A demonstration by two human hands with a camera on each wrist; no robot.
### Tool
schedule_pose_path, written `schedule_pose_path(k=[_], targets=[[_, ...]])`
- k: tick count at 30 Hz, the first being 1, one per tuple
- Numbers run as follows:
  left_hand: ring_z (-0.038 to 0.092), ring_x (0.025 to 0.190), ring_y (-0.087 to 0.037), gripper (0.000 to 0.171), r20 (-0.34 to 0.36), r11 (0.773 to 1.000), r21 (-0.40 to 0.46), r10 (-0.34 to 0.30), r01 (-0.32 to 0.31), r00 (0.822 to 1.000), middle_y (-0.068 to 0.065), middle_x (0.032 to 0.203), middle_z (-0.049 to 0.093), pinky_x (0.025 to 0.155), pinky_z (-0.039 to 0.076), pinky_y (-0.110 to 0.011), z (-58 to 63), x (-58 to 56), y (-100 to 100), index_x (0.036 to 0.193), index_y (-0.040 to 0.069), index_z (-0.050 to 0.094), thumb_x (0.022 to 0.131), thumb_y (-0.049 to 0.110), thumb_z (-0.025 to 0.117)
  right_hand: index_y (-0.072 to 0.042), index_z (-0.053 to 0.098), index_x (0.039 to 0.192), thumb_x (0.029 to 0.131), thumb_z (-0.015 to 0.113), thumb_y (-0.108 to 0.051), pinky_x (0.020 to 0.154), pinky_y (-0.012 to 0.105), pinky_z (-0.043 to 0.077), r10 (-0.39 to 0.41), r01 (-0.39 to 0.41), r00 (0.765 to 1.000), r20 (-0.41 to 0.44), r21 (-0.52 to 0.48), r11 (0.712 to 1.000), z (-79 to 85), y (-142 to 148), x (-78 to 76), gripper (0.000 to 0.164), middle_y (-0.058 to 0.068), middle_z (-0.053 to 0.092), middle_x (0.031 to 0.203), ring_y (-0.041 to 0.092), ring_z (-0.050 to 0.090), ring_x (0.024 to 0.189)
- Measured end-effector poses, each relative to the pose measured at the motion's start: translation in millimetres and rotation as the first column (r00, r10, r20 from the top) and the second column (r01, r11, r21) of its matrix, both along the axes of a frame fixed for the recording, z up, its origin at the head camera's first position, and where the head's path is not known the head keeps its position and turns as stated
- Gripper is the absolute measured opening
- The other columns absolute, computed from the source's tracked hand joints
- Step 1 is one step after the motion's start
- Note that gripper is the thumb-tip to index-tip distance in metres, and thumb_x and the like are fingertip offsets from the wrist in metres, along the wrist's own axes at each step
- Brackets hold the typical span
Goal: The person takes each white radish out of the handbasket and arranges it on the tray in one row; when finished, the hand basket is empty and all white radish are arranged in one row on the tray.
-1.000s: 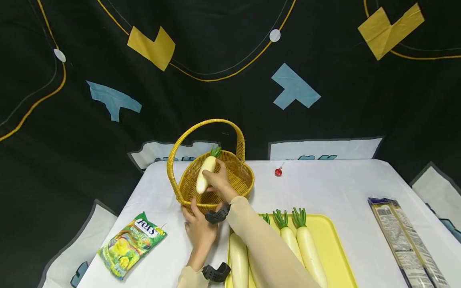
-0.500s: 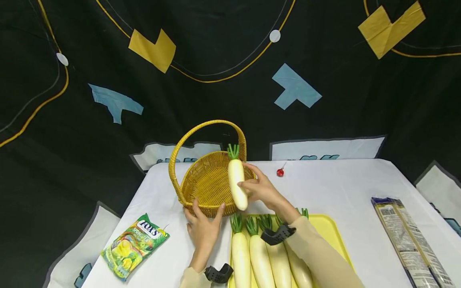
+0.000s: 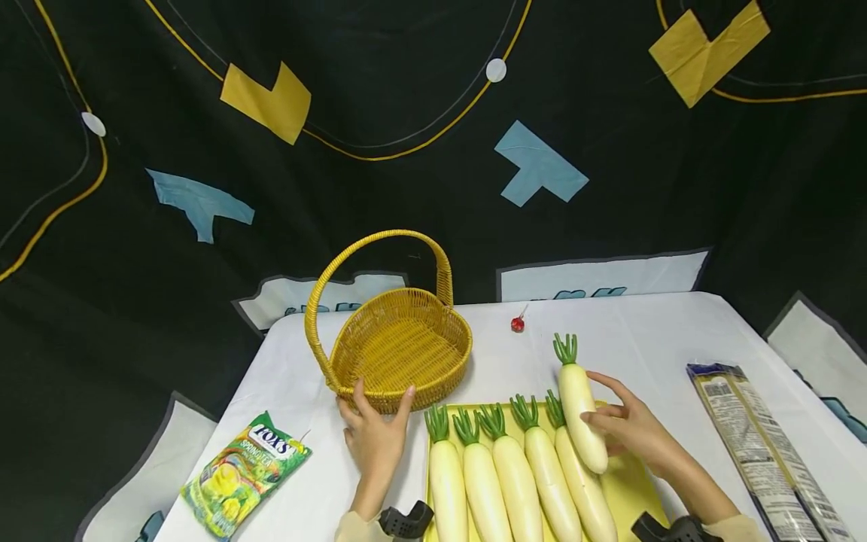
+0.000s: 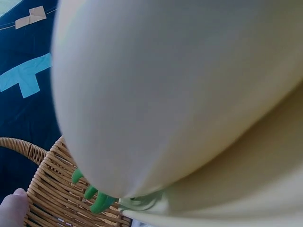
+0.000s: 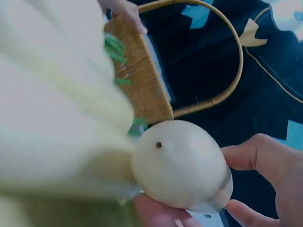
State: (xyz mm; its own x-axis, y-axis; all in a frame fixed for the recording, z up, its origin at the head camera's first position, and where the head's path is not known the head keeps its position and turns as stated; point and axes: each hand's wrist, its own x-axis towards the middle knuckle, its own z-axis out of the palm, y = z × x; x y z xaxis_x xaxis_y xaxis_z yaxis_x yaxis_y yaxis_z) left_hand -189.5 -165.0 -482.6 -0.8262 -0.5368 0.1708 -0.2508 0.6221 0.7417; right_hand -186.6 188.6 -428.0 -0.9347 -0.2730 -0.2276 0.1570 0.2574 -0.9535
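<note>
My right hand (image 3: 630, 429) pinches a white radish (image 3: 581, 414) with a green leafy top between thumb and fingers. It is held tilted over the right part of the yellow tray (image 3: 633, 474), where several more white radishes (image 3: 518, 482) lie side by side. In the right wrist view, the held radish (image 5: 182, 163) shows its rounded end with a small dark hole. My left hand (image 3: 378, 444) touches the near rim of the wicker basket (image 3: 400, 346), fingers spread and fairly straight. Nothing lies in the basket. A large blurred radish (image 4: 156, 85) fills most of the left wrist view.
A green candy bag (image 3: 244, 474) lies left of my left hand. Behind the tray sits a red lollipop (image 3: 518, 324). A long flat packet (image 3: 765, 452) lies on the right of the white table (image 3: 650, 331). A black curtain (image 3: 406, 188) hangs behind.
My right hand has lifted the radish out of the basket and carried it right, over the tray. The left hand has stayed at the basket's near rim.
</note>
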Motion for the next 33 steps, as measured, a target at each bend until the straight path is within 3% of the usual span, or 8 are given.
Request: schedule_pose_path(k=[6,11,15,21,25,28,33], targets=[[0.026,0.125,-0.056,0.099,-0.006,1.0,0.006,0.005,-0.005,1.0,-0.031,0.147,-0.001,0.101,0.017,-0.065,-1.4,-1.6,-5,0.144,0.018,0.014,0.071,0.075,0.049,-0.021,0.006,0.145,0.089,0.056,-0.023,0.062,0.041,0.054,0.04,-0.038,0.995,0.088,-0.03,0.999,-17.5,20,21.5,0.076,0.004,0.057,0.086,0.017,0.061,0.072],[0.025,0.126,-0.056,0.099,0.002,1.0,0.012,0.0,0.0,1.0,-0.03,0.147,-0.001,0.101,0.017,-0.065,-2.5,-2.0,-6,0.144,0.021,0.012,0.071,0.075,0.049,-0.017,0.004,0.146,0.088,0.057,-0.025,0.061,0.039,0.054,0.049,-0.05,0.988,0.144,0.001,0.999,-29.5,27,35.2,0.079,0.003,0.053,0.082,0.014,0.056,0.068],[0.024,0.126,-0.056,0.099,0.009,1.0,0.015,-0.004,0.003,1.0,-0.03,0.148,-0.002,0.101,0.015,-0.065,-2.3,-1.8,-5,0.145,0.021,0.011,0.071,0.075,0.049,-0.009,0.004,0.145,0.088,0.057,-0.027,0.06,0.035,0.049,0.068,-0.08,0.988,0.142,0.081,0.993,-35.1,32,46.3,0.08,0.004,0.051,0.083,0.016,0.055,0.074],[0.023,0.127,-0.056,0.099,0.003,1.0,0.017,-0.015,0.015,1.0,-0.03,0.148,-0.002,0.102,0.014,-0.065,0.5,-4.3,-4,0.144,0.021,0.012,0.071,0.075,0.049,-0.01,0.01,0.144,0.086,0.06,-0.029,0.047,0.023,0.04,0.077,-0.096,0.989,0.124,0.15,0.984,-35.5,30,60.4,0.079,0.003,0.042,0.081,0.008,0.038,0.053],[0.025,0.125,-0.057,0.098,-0.004,1.0,0.01,-0.013,0.014,1.0,-0.03,0.147,-0.001,0.101,0.015,-0.065,1.7,-5.4,-4,0.144,0.02,0.013,0.071,0.075,0.05,-0.005,0.016,0.141,0.087,0.058,-0.031,0.048,0.022,0.037,0.173,-0.155,0.985,-0.027,0.326,0.933,-32.9,28,65.0,0.073,0.002,0.051,0.076,0.003,0.041,0.053],[0.026,0.124,-0.058,0.098,-0.004,1.0,0.013,-0.014,0.014,1.0,-0.031,0.147,0.0,0.101,0.015,-0.065,2.2,-5.8,-4,0.144,0.02,0.013,0.071,0.075,0.05,-0.002,0.017,0.14,0.087,0.058,-0.032,0.056,0.021,0.04,0.231,-0.166,0.967,-0.104,0.432,0.887,-29.6,27,66.3,0.073,0.004,0.058,0.084,0.001,0.052,0.069],[0.027,0.122,-0.058,0.1,0.02,0.998,0.04,-0.042,0.041,0.999,-0.032,0.146,0.001,0.1,0.015,-0.066,4.4,-6.4,0,0.145,0.02,0.01,0.071,0.075,0.049,0.001,0.026,0.138,0.081,0.064,-0.039,0.071,0.035,0.049,0.167,-0.062,0.976,-0.14,0.555,0.829,-22.7,20,66.5,0.079,0.015,0.053,0.107,0.022,0.057,0.094]])
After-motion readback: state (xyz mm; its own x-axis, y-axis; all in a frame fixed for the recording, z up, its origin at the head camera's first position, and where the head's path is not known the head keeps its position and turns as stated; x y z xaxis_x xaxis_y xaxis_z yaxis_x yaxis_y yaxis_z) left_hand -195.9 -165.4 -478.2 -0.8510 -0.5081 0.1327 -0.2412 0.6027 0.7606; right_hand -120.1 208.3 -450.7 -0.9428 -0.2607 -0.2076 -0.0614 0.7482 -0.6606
